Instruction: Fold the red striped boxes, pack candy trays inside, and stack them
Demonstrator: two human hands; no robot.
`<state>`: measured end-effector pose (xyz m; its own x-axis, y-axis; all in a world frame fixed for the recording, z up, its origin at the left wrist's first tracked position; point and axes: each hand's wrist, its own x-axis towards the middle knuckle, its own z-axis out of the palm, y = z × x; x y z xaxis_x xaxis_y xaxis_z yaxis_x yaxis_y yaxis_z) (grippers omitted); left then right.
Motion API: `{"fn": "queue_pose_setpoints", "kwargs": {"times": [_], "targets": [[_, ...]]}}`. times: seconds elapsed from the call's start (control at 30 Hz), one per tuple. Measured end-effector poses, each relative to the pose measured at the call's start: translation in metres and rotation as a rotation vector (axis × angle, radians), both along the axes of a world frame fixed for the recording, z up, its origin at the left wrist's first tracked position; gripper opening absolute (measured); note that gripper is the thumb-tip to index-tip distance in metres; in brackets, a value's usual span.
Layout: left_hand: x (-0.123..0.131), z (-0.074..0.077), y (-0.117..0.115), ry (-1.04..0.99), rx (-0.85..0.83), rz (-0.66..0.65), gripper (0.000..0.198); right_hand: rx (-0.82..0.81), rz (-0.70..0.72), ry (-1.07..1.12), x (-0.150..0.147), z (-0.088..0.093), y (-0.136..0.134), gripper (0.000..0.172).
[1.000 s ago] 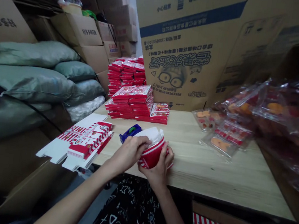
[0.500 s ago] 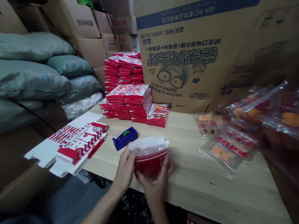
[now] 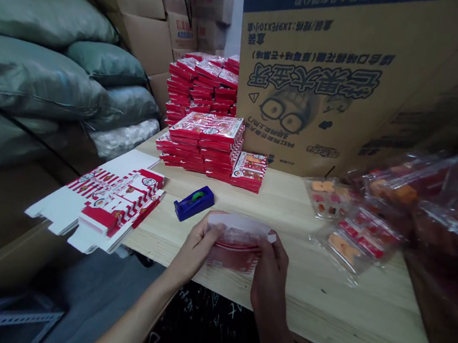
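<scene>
Both my hands hold a red-and-white paper tub [image 3: 235, 256] that sits inside a clear plastic bag, with its mouth turned towards me and the film pulled over it. My left hand [image 3: 197, 244] grips the tub's left side and my right hand [image 3: 270, 271] presses on its right side, just above the wooden table top [image 3: 322, 300]. The film blurs the print on the tub. Its inside is hidden. A blue tape dispenser [image 3: 194, 203] stands a little beyond my left hand, apart from it.
Flat die-cut red-and-white cartons [image 3: 116, 208] lie at the table's left edge. Stacks of flat red boxes [image 3: 203, 140] stand behind. Bagged orange-and-red sweets [image 3: 355, 231] lie at the right. A large printed cardboard carton [image 3: 307, 75] stands at the back; green sacks [image 3: 36, 75] lie left.
The clear bag now covers the tub more fully, and the tub has turned in my hands. My right hand has shifted to the tub's right side. The view has swung down and right.
</scene>
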<state>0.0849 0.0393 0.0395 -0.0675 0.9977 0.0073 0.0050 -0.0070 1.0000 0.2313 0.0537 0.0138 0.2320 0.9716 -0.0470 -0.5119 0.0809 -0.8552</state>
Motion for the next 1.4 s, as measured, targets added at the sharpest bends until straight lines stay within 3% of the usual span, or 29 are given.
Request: {"fn": "queue_pose_setpoints", "kwargs": {"times": [0.13, 0.23, 0.43, 0.6, 0.87, 1.07, 1.17, 1.3, 1.4], "targets": [[-0.002, -0.008, -0.007, -0.271, -0.031, -0.040, 0.056, -0.003, -0.057, 0.045, -0.010, 0.009, 0.005, 0.013], [-0.010, -0.012, -0.005, -0.439, -0.025, -0.074, 0.050, 0.008, -0.030, 0.017, -0.019, 0.010, 0.002, 0.014], [-0.033, -0.010, 0.004, -0.336, 0.011, -0.148, 0.036, 0.044, -0.008, -0.087, -0.037, 0.008, -0.011, 0.019], [-0.046, -0.007, 0.009, -0.215, 0.021, -0.146, 0.035, 0.033, 0.139, 0.066, -0.027, 0.012, -0.022, 0.036], [-0.046, -0.009, 0.019, -0.228, 0.044, -0.171, 0.038, -0.045, 0.161, 0.075, -0.024, 0.020, -0.020, 0.030], [-0.060, -0.004, 0.030, -0.224, 0.009, -0.292, 0.032, -0.066, 0.094, 0.034, -0.023, 0.027, -0.009, 0.021], [-0.072, -0.009, 0.036, -0.256, 0.006, -0.353, 0.029, -0.041, 0.118, -0.052, -0.015, 0.021, -0.004, 0.023], [-0.077, -0.019, 0.042, -0.309, 0.016, -0.453, 0.031, 0.150, 0.129, -0.358, -0.005, 0.011, 0.002, 0.024], [-0.069, -0.018, 0.040, -0.367, 0.004, -0.353, 0.032, 0.133, 0.130, -0.437, -0.003, 0.011, 0.006, 0.025]]}}
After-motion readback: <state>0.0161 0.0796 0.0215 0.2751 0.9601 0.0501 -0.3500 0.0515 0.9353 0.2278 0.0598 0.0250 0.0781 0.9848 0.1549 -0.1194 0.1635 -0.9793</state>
